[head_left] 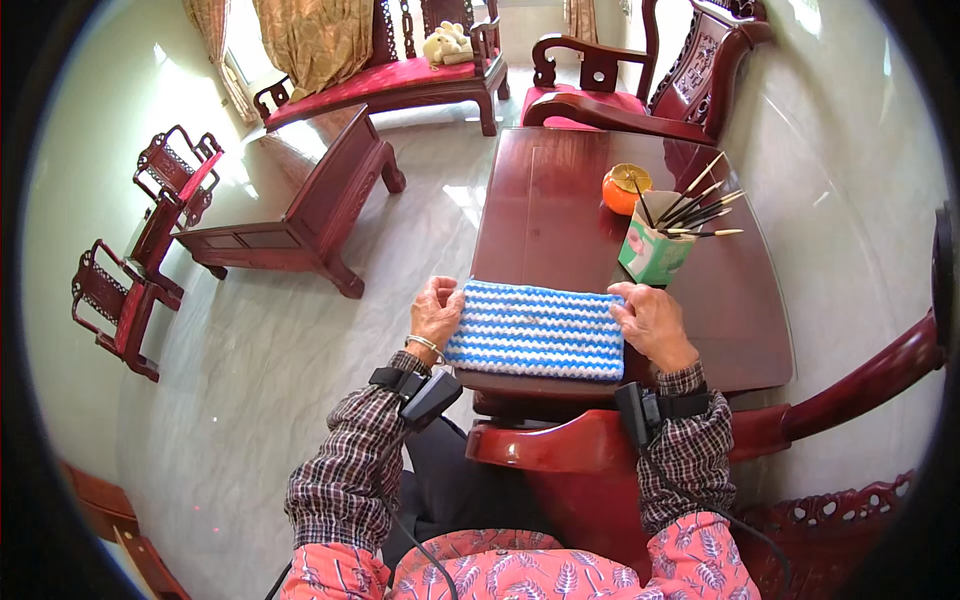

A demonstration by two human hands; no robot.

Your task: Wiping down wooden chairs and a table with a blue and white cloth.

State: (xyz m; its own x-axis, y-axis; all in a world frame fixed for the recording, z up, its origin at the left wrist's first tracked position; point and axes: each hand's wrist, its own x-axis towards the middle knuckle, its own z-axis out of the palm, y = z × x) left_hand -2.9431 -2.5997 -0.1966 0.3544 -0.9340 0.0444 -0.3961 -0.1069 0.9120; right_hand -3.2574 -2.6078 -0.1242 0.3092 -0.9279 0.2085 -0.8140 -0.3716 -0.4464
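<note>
A rectangular knitted cloth with blue and white zigzag stripes lies spread near the front edge of the dark red wooden table. My left hand pinches its upper left corner between thumb and fingers; a bracelet circles that wrist. At the upper right corner, my right hand grips the cloth in the same way, fingers curled. Just beyond my right hand stands a green and white carton holding several thin, dark-handled brushes or sticks with pale tips. An orange persimmon-shaped container with a golden top sits behind the carton.
A curved wooden chair arm is close below the table's front edge. Beyond the table stands a carved armchair. A low wooden table is on the left, with a cushioned bench behind it. Cables run along both my forearms.
</note>
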